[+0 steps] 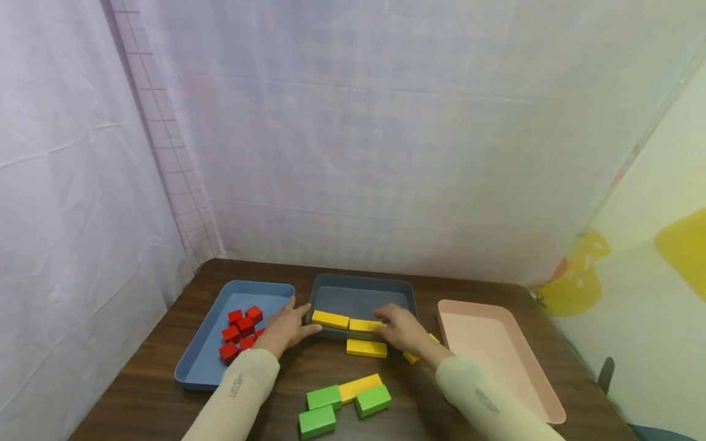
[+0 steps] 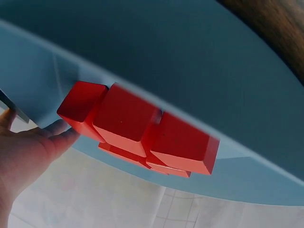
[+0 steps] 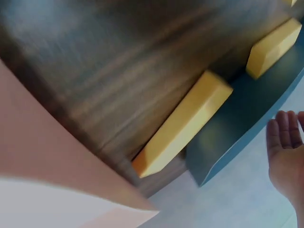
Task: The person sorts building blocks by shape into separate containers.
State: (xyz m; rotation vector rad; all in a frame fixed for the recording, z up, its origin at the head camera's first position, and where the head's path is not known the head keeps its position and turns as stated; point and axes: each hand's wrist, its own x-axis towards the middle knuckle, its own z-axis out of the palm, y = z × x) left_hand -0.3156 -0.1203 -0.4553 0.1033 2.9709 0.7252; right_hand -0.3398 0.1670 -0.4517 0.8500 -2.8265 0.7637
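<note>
My left hand (image 1: 284, 328) reaches between the blue tray (image 1: 198, 361) and the dark grey tray (image 1: 358, 283), its fingers spread at the trays' near rims. Several red cubes (image 1: 245, 326) lie in the blue tray; the left wrist view shows red cubes (image 2: 126, 116) close by the left hand (image 2: 26, 156). Over the dark grey tray, my right hand (image 1: 405, 331) holds the right end of a yellow block (image 1: 365, 325) between thumb and fingers. Left of it, another yellow block (image 1: 330, 319) lies in the same tray. The right fingers' contact is hidden in the right wrist view.
On the brown table are a yellow block (image 1: 366, 348) before the dark tray, one (image 1: 411, 358) partly behind the right wrist, and one (image 1: 360, 388) among three green blocks (image 1: 324, 398). A pink tray (image 1: 496, 349) stands at right. White curtains (image 1: 386, 153) hang behind.
</note>
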